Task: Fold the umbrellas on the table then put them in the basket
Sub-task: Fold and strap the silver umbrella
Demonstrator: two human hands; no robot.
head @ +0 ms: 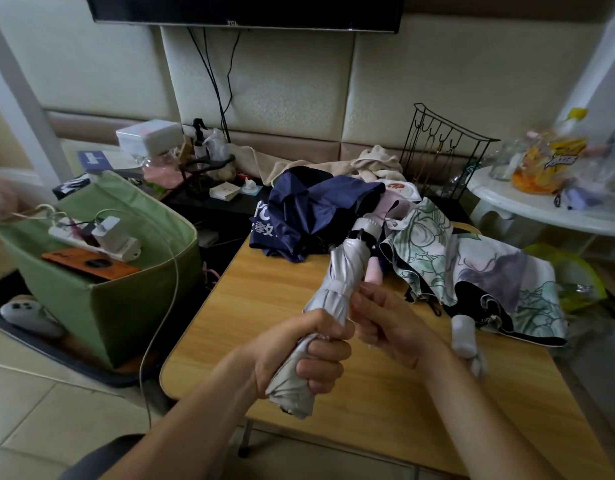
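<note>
Hands (299,351) gripping umbrella (330,292), table (264,306) edge below

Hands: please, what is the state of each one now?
Left hand: grips the rolled silver umbrella.
Right hand: pinches the umbrella's strap.

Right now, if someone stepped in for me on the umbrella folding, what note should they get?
Left hand: grips the lower end of the rolled silver umbrella, held up over the wooden table.
Right hand: pinches at the silver umbrella's strap, beside the roll.
Done: the silver umbrella is folded and wrapped; whether the strap is fastened cannot be told.
Left: put it in the green basket, to the left of the table. No umbrella shows in it yet.
Then fold the navy umbrella and the floral umbrella, both lying loose on the table, and basket them.
</note>
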